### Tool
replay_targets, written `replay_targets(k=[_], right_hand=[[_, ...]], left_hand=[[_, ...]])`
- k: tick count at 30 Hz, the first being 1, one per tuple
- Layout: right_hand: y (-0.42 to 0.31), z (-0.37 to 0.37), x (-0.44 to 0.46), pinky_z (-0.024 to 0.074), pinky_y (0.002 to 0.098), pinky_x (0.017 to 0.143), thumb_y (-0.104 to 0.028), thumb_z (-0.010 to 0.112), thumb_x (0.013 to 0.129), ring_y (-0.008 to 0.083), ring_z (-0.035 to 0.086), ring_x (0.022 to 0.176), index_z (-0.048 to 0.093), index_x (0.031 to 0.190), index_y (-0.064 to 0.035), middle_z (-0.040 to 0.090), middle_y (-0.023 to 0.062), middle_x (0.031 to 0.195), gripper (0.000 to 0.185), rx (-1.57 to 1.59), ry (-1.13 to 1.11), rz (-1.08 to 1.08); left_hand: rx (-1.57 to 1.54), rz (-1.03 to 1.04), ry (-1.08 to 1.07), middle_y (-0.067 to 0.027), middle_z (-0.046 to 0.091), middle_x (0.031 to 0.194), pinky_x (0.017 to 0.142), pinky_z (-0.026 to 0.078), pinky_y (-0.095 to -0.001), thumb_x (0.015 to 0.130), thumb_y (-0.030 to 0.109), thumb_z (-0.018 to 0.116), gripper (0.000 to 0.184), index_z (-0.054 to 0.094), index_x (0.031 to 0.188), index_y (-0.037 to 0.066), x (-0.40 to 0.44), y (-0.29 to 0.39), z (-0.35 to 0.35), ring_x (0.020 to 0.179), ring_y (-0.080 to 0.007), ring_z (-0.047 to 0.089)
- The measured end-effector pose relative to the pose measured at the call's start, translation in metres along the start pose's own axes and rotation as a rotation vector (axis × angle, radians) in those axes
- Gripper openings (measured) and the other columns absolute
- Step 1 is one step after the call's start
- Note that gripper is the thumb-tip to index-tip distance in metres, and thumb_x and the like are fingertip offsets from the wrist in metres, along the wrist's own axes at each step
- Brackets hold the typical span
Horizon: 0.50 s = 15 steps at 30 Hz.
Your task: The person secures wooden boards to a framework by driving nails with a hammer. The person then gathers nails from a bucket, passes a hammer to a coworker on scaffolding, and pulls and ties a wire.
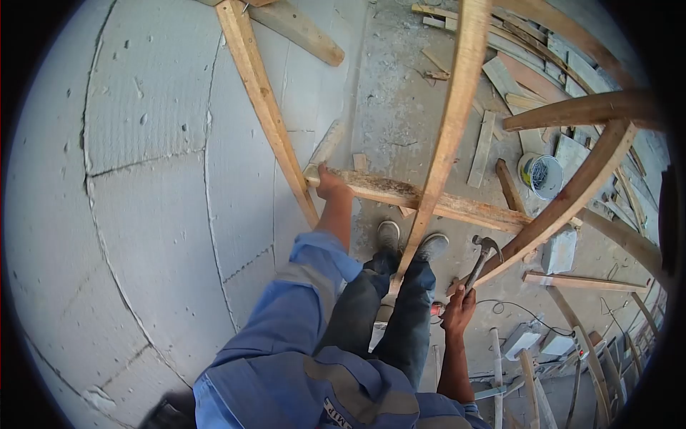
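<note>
Beside the pale block wall [153, 236], above the floor's [400, 121] wall-side edge, grips the end of the crossbeam [379, 187] in the curled left hand [334, 182]; clasps the hammer [475, 268] by its handle in the closed right hand [457, 311]. Already up: long timbers [454, 107]. Impossible to tell: any fastening of the crossbeam.

The grey concrete floor [400, 118] is strewn with grit. Loose boards [527, 89] lie jumbled across its far right part, a short plank [482, 150] just beside them. Near that plank stands a bucket [541, 176], with a pale block [559, 250] farther down.
</note>
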State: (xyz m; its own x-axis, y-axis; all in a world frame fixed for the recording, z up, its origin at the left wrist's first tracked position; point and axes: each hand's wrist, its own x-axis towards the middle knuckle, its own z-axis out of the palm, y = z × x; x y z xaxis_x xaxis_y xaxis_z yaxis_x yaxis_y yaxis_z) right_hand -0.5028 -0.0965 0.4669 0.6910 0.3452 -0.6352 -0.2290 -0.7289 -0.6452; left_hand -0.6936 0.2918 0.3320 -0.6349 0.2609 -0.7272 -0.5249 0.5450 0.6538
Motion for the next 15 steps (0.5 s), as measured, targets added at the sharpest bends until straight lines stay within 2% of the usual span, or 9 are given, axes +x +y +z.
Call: replay_targets(k=[2,4,7,9,10,13,15], right_hand=[[-0.012,0.004,0.0,0.0375,0.03,0.05,-0.047,0.055,0.106,0.0091,0.043,0.056,0.048,0.086,-0.0043,0.045,0.0002,0.065,0.047,-0.03,-0.011,0.032],[-0.022,0.024,0.018,0.0375,0.0297,0.049,-0.047,0.055,0.106,0.0094,0.043,0.055,0.049,0.087,-0.0039,0.045,0.0002,0.065,0.047,-0.033,0.034,-0.056],[-0.043,0.043,0.015,0.0364,0.0291,0.045,-0.045,0.056,0.106,0.0083,0.044,0.05,0.05,0.09,-0.0044,0.044,-0.0011,0.063,0.044,0.073,0.035,0.007],[-0.049,0.058,0.026,0.0356,0.0286,0.043,-0.044,0.057,0.106,0.0075,0.043,0.048,0.05,0.09,-0.0054,0.044,-0.0017,0.061,0.042,0.188,0.059,0.021],[-0.057,0.064,0.029,0.0349,0.0279,0.042,-0.043,0.058,0.105,0.0068,0.043,0.046,0.05,0.09,-0.0065,0.044,-0.002,0.059,0.04,0.092,0.086,-0.067],[-0.069,0.069,0.028,0.0358,0.028,0.041,-0.041,0.058,0.105,0.0077,0.044,0.044,0.049,0.088,-0.0069,0.045,-0.0016,0.059,0.039,0.172,0.041,0.074],[-0.08,0.064,0.025,0.0372,0.0287,0.043,-0.041,0.059,0.104,0.0098,0.045,0.046,0.053,0.093,-0.0041,0.048,0.0004,0.061,0.039,0.187,0.004,0.072]], left_hand=[[-0.026,0.008,0.022,-0.02,0.063,0.13,0.094,0.055,-0.0515,0.084,0.047,0.078,0.072,0.061,0.128,-0.007,0.009,-0.007,-0.012,0.112,-0.0356,0.064],[-0.076,0.012,0.005,-0.0191,0.065,0.125,0.091,0.055,-0.0516,0.084,0.044,0.078,0.069,0.063,0.125,-0.009,0.009,-0.005,0.0,0.108,-0.0346,0.066],[0.088,0.017,0.216,-0.0193,0.068,0.121,0.088,0.056,-0.0509,0.085,0.042,0.078,0.067,0.063,0.122,-0.012,0.008,-0.001,0.003,0.101,-0.0347,0.068],[-0.032,0.004,0.072,-0.016,0.069,0.121,0.09,0.057,-0.0519,0.083,0.047,0.077,0.068,0.064,0.123,-0.007,0.005,-0.001,0.01,0.103,-0.0335,0.068],[-0.073,-0.009,0.01,-0.0143,0.069,0.121,0.092,0.057,-0.0524,0.082,0.049,0.076,0.069,0.064,0.124,-0.005,0.006,-0.004,0.002,0.105,-0.033,0.069],[0.23,-0.018,0.218,-0.0156,0.07,0.12,0.092,0.058,-0.0518,0.082,0.049,0.077,0.071,0.064,0.124,-0.006,0.029,-0.006,-0.006,0.107,-0.0326,0.068],[0.035,0.018,0.071,-0.0157,0.068,0.123,0.094,0.056,-0.0539,0.08,0.052,0.079,0.075,0.064,0.128,-0.004,0.037,-0.016,0.003,0.108,-0.0345,0.067]])
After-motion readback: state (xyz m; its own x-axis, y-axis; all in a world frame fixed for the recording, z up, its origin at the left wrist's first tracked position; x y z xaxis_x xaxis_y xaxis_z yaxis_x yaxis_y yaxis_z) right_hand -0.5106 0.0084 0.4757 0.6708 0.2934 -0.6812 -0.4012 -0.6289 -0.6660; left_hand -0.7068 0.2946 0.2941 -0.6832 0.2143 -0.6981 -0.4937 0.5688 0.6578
